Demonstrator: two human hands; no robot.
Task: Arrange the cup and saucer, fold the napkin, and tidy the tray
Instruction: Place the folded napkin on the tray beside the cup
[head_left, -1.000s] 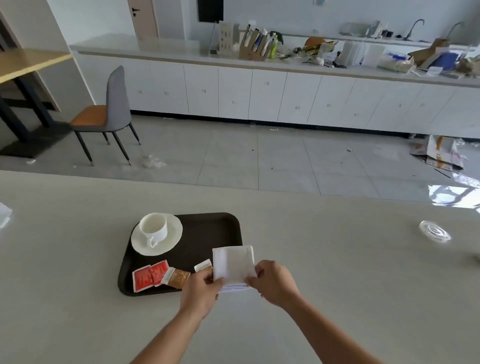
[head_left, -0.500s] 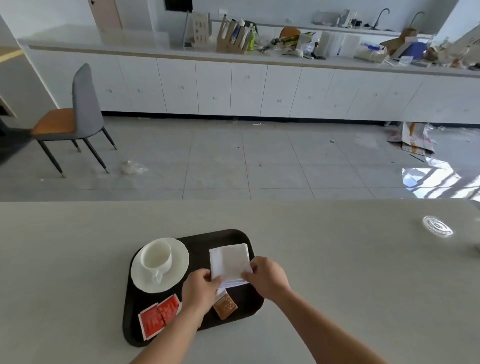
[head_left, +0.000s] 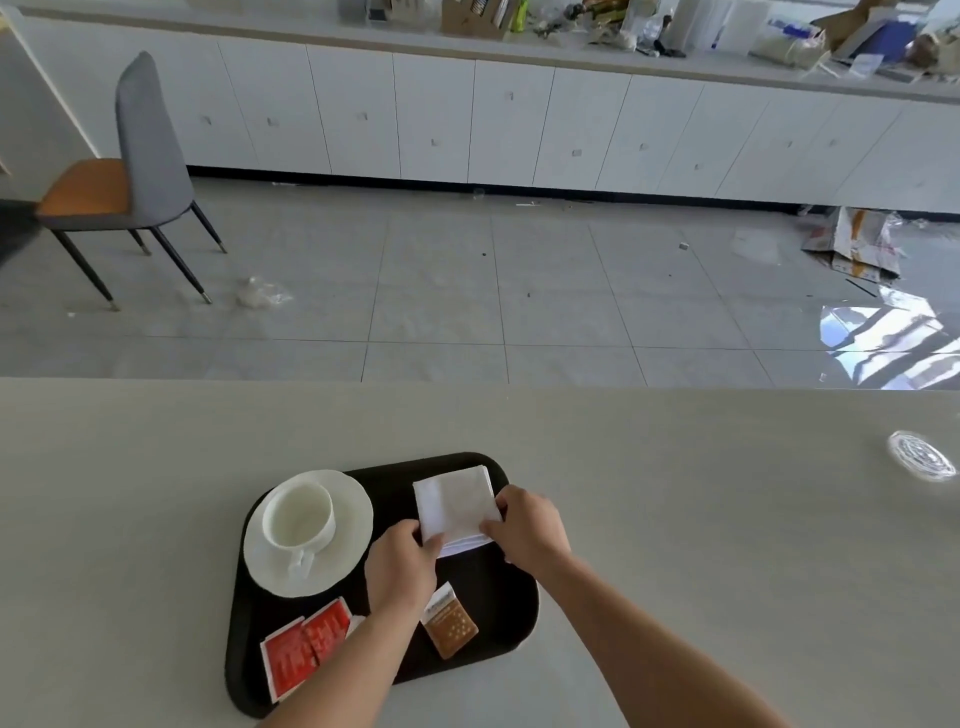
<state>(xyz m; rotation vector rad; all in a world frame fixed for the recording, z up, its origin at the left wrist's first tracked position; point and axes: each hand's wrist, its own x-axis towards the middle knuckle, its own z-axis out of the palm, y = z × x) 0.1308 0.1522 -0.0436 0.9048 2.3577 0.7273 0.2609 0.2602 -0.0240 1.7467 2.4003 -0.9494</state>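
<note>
A dark tray (head_left: 514, 623) lies on the pale table. On its left side a white cup (head_left: 297, 517) stands on a white saucer (head_left: 353, 525), handle toward me. A folded white napkin (head_left: 454, 501) rests flat in the tray's far right part. My left hand (head_left: 401, 569) pinches its near left corner. My right hand (head_left: 530, 530) holds its near right edge. Red sachets (head_left: 304, 642) lie at the tray's near left, partly under my left forearm. A brown sachet (head_left: 449, 621) lies between my arms.
The table (head_left: 675, 519) reaches its far edge just beyond the tray. A clear round lid (head_left: 922, 460) lies at the far right of the table. Beyond are tiled floor, a grey chair (head_left: 130, 171) and white cabinets.
Both hands have carried the folded napkin from the tray's near edge farther in and set it flat in the tray's far right part. The camera has tilted down.
</note>
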